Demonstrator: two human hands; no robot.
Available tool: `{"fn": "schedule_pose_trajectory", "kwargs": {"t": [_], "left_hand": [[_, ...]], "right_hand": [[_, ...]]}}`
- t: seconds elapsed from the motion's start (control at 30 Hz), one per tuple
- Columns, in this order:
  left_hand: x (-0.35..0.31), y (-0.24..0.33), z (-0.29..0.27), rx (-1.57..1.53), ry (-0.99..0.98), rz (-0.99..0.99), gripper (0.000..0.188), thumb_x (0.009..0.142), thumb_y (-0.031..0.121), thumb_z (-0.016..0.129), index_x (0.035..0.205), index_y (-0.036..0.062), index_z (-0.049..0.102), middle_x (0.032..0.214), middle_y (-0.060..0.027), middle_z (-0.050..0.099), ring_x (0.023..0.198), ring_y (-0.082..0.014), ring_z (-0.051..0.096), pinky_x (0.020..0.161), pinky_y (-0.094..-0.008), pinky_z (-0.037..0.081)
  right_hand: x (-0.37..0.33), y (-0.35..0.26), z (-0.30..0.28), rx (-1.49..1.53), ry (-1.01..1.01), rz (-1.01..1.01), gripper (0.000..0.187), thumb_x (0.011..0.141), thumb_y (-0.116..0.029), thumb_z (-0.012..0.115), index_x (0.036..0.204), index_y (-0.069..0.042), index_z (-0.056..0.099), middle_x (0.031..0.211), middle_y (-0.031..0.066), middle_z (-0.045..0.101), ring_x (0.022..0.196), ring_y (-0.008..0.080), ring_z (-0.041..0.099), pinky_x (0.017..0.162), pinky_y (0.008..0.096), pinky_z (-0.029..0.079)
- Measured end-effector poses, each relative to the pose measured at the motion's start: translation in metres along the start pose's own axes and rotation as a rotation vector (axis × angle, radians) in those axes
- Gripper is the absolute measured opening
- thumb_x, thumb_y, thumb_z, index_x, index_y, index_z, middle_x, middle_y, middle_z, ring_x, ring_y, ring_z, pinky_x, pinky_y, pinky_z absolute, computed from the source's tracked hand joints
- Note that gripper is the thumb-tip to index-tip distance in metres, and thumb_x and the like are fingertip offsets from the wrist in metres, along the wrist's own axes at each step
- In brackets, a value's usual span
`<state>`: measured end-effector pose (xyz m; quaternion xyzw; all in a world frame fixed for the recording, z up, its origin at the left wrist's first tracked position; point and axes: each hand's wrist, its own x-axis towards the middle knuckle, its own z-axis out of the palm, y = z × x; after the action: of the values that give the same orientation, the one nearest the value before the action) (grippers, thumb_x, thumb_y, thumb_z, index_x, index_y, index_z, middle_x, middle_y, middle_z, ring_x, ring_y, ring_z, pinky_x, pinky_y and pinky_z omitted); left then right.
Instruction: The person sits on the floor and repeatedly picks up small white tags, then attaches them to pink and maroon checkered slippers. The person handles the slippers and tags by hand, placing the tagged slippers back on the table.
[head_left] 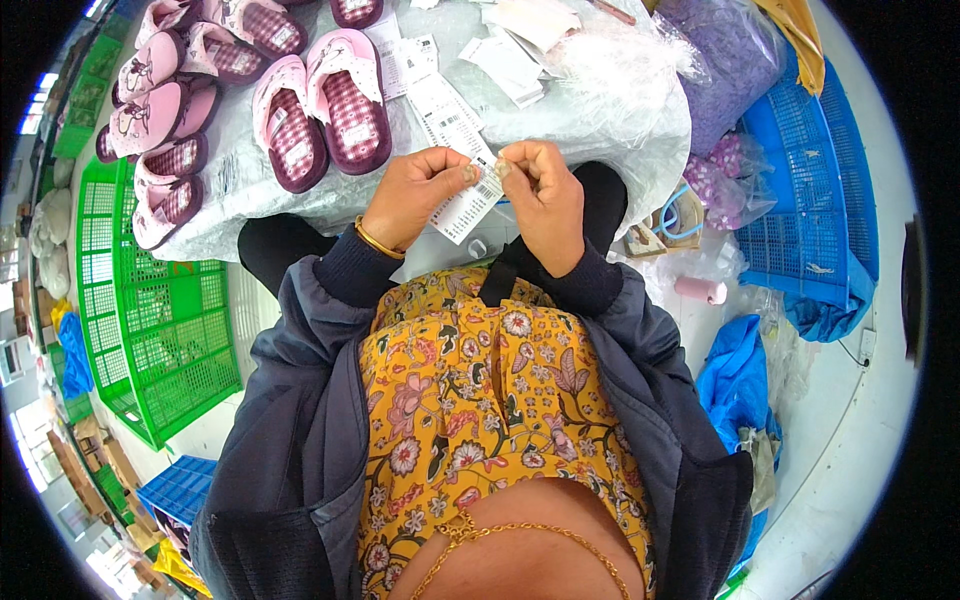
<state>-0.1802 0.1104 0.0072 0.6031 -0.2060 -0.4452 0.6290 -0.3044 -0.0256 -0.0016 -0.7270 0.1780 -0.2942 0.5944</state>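
Both hands meet at the near edge of the table, pinching a strip of white printed labels (pixel 462 218). My left hand (pixel 418 193) is closed on the strip's left side, thumb on top. Close beside it, my right hand (pixel 545 200) pinches the same strip from the right. One end of the strip hangs below my fingers; more printed labels (pixel 440 108) lie on the table just beyond. A pair of pink slippers (pixel 322 105) with maroon checked insoles stands left of the labels.
More pink slippers (pixel 150 125) are heaped at the table's far left. Clear plastic bags (pixel 620 75) and loose paper slips (pixel 505 70) cover the right side. A green crate (pixel 160 330) stands at left, a blue basket (pixel 800 190) at right. A pink roll (pixel 700 291) lies below the table edge.
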Motion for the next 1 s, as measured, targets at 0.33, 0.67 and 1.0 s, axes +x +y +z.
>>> {"fn": "schedule_pose_trajectory", "kwargs": {"t": [0.33, 0.67, 1.0], "left_hand": [[0.001, -0.009, 0.003, 0.309, 0.055, 0.182, 0.016, 0.092, 0.015, 0.068, 0.094, -0.0006, 0.071, 0.08, 0.0025, 0.068, 0.071, -0.0024, 0.054, 0.064, -0.0207, 0.045], [0.001, -0.015, 0.003, 0.396, 0.056, 0.268, 0.015, 0.092, 0.015, 0.066, 0.094, -0.0005, 0.068, 0.076, 0.0016, 0.064, 0.069, -0.0044, 0.051, 0.063, -0.0231, 0.043], [0.002, -0.018, 0.002, 0.447, 0.17, 0.335, 0.011, 0.094, 0.009, 0.063, 0.093, -0.0015, 0.065, 0.081, 0.0016, 0.062, 0.073, -0.0036, 0.051, 0.065, -0.0208, 0.043]], "right_hand": [[0.004, -0.002, -0.002, -0.073, -0.034, 0.009, 0.013, 0.089, -0.006, 0.066, 0.1, 0.0, 0.06, 0.077, 0.0062, 0.064, 0.066, 0.0086, 0.057, 0.062, 0.0261, 0.048], [0.002, 0.01, 0.002, -0.038, -0.009, 0.009, 0.011, 0.089, -0.006, 0.067, 0.098, 0.0, 0.063, 0.077, 0.0046, 0.065, 0.067, 0.008, 0.058, 0.063, 0.0252, 0.049], [-0.003, 0.008, -0.016, 0.181, -0.135, 0.238, 0.025, 0.086, -0.005, 0.069, 0.109, 0.001, 0.062, 0.082, 0.0021, 0.065, 0.072, 0.0056, 0.057, 0.067, 0.0218, 0.048]]}}
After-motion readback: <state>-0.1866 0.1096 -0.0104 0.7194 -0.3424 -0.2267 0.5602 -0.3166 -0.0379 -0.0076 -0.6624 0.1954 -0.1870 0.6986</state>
